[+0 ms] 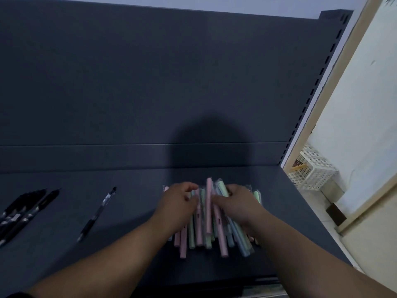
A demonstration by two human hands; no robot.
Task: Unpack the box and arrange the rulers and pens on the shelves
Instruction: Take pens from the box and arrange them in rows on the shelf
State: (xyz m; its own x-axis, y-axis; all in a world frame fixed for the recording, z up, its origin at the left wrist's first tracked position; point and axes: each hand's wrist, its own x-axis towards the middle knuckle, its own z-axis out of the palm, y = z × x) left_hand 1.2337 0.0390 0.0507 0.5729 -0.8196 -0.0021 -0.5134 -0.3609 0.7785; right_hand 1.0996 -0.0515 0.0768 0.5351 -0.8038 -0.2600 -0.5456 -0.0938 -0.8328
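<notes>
Bare forearms (111,254) come in from 6 o'clock and meet over a loose pile of pastel pens (199,235) on the dark grey shelf (129,244), right of centre. The pens are slim matte sticks in pink, pale green and pale blue, some in clear wrappers. Their long axes run roughly from 6 to 12 o'clock, fanning a little at the near ends.

The left hand (178,203) lies on the pile's 9 o'clock side with fingers curled down. Blur hides whether it grips anything. The right hand (236,203), at 3 o'clock, curls its fingers round a pale green pen (222,187).

Well apart at 9 o'clock, a single black pen (97,214) points toward 1 o'clock. Beyond it, a cluster of black pens (23,207) lies at the left edge. A white lattice basket (315,175) sits past the shelf at 2 o'clock.
</notes>
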